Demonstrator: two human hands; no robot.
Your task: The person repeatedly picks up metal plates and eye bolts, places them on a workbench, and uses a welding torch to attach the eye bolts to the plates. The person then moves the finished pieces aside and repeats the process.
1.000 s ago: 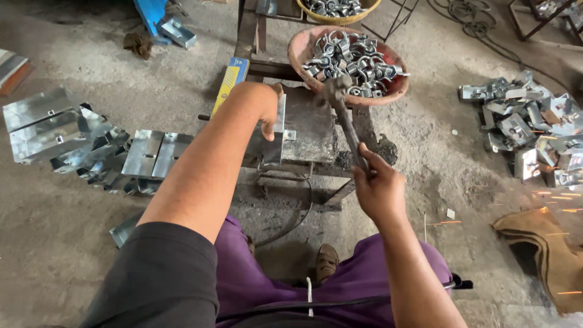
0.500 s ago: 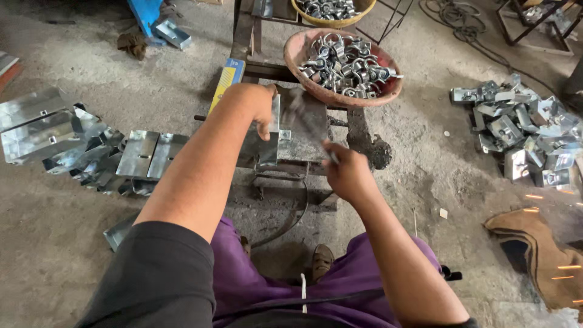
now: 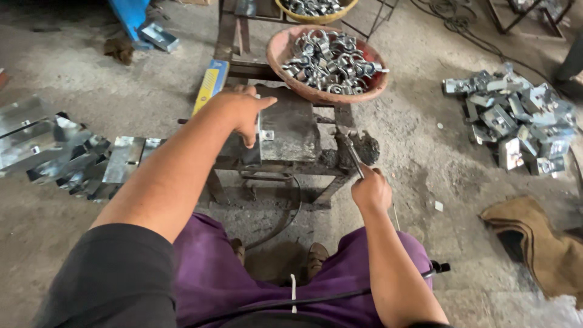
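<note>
The person's left hand (image 3: 243, 112) is pressing down on a galvanised metal bracket (image 3: 285, 124) lying on the small iron desk (image 3: 273, 165), fingers spread over its near-left edge, while the right hand (image 3: 370, 191) is clenched around the handle of a hammer (image 3: 354, 159) whose head is resting low at the desk's right corner. The step in hand seems to be steadying the bracket for a blow. The next move likely calls for lifting the hammer over the bracket, clear of the left fingers and of the clamp-filled bowl (image 3: 279, 51) beyond both hands.
</note>
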